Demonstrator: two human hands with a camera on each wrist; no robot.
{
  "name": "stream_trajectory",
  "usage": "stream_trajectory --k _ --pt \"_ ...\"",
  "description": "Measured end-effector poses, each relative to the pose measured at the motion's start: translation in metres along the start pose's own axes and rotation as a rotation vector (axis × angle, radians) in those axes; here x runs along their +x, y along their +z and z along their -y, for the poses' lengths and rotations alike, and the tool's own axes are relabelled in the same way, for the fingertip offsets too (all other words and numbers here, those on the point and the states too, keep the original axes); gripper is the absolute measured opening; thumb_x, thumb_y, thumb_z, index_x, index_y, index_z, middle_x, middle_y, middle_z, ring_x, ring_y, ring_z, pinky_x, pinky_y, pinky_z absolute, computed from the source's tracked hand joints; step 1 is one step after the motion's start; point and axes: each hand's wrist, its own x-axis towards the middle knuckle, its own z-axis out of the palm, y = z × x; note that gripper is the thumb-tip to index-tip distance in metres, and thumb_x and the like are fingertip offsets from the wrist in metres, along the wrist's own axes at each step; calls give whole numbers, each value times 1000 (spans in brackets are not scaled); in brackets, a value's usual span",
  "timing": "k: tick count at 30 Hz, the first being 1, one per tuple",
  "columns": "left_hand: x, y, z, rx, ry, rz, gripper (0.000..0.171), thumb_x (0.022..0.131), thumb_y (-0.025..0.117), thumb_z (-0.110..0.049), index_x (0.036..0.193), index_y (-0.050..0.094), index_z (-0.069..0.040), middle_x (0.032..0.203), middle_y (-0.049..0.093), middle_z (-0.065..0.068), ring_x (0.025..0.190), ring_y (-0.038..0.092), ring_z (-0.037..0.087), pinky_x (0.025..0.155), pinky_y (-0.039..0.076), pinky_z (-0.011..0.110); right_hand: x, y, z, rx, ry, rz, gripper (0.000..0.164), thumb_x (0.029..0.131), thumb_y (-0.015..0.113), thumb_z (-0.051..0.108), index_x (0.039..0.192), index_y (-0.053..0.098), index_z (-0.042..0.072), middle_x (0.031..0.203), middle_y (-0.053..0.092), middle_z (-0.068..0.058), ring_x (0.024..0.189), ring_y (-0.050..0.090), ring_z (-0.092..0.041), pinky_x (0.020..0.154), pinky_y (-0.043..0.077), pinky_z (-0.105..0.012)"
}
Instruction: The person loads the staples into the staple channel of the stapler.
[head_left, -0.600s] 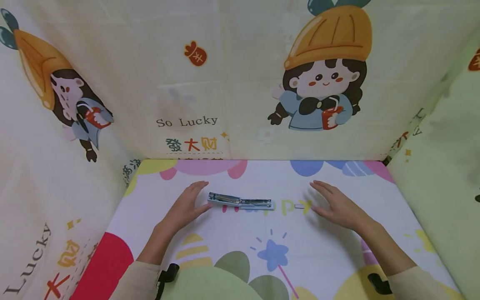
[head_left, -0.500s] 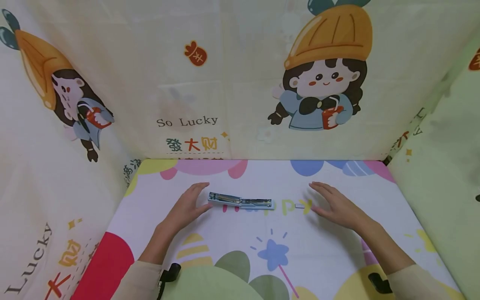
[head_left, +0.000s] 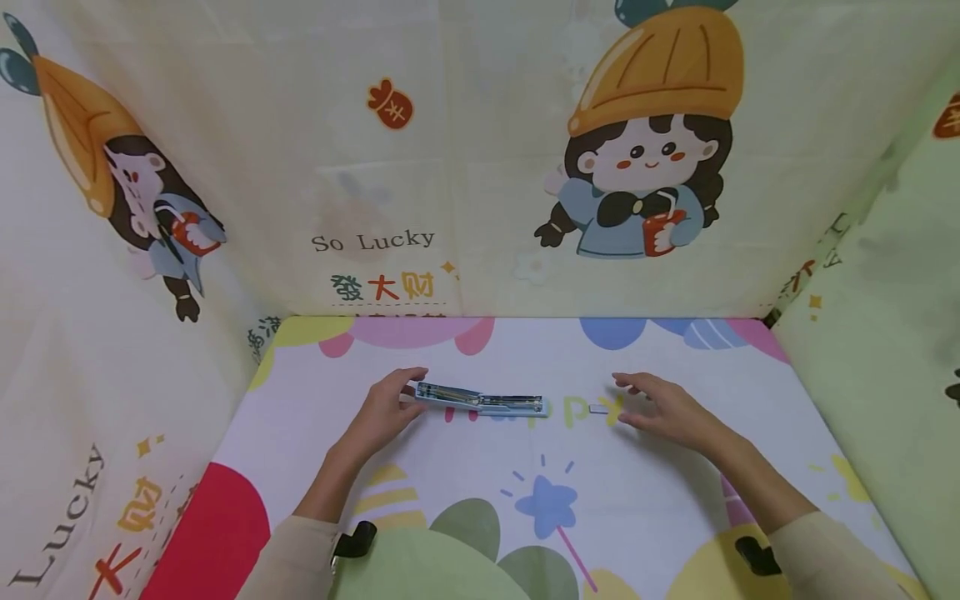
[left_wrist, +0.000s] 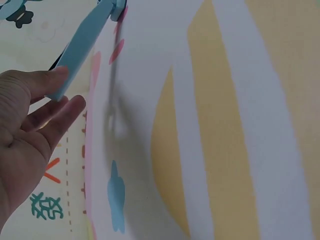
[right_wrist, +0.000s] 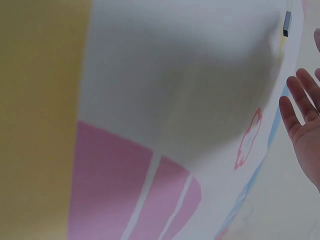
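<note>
A light blue stapler (head_left: 513,407) lies opened out flat near the middle of the table, its metal insides facing up. My left hand (head_left: 386,412) is at its left end. In the left wrist view the thumb of that hand (left_wrist: 22,120) presses on the end of the blue stapler (left_wrist: 82,45), pinching it; the index finger is mostly hidden behind. To the right lies a small grey strip of staples (head_left: 598,409). My right hand (head_left: 671,412) hovers just right of the strip, fingers loosely bent and holding nothing. The right wrist view shows the strip of staples (right_wrist: 287,23) apart from the fingers.
A white tablecloth (head_left: 480,467) with colourful prints covers the table. Printed cloth walls (head_left: 495,192) enclose it at the back and both sides. Black wrist-camera pieces sit by both sleeves (head_left: 296,554).
My left hand has moved slightly right and now takes the stapler's left end. The right hand has shifted a little left and its fingers have bent more.
</note>
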Motion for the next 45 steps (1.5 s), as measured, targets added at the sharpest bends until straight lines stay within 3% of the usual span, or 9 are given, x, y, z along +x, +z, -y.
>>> stream_trajectory --k 7,12,16,21,29,34,45 --pt "3 4 4 -78 -28 -24 52 88 76 5 137 63 -6 134 66 16 110 69 30 90 61 39 3 7 -3 -21 18 14 60 87 84 24 141 61 8 123 71 -6 108 66 -25 91 56 -48" --pt "5 7 8 -159 -91 -29 48 89 74 5 134 66 -8 132 67 16 110 69 29 92 60 39 7 13 -3 26 -69 -31 52 84 85 13 131 67 3 116 74 -7 100 67 -23 88 58 -42" --pt "5 5 9 -252 -143 -25 45 89 74 4 132 67 -6 130 67 17 107 71 29 87 61 32 11 19 -2 38 -156 -75 44 82 86 9 122 71 0 110 74 -9 93 68 -23 82 59 -36" --pt "4 3 12 -357 -154 -14 43 89 73 7 131 66 -2 131 66 20 106 72 30 81 59 23 17 25 0 39 -178 -97 35 82 86 9 115 75 2 103 72 -5 88 67 -21 76 57 -30" --pt "1 1 20 -412 -152 -16 43 90 73 6 132 65 0 132 64 22 105 72 28 84 59 21 26 36 1 16 -101 -36 28 84 85 11 110 76 6 98 68 0 85 61 -11 76 55 -26" --pt "2 1 21 -446 -141 -11 43 90 73 7 131 66 0 132 64 23 107 71 29 84 58 20 28 40 1 -37 -125 -71 22 82 84 6 103 76 6 96 67 -1 83 60 -11 75 55 -28" --pt "4 2 16 -428 -147 -1 43 89 73 7 131 66 1 131 65 23 105 70 29 80 58 20 25 41 2 -42 -159 -108 17 83 83 2 97 75 7 92 65 0 80 60 -11 72 55 -27"
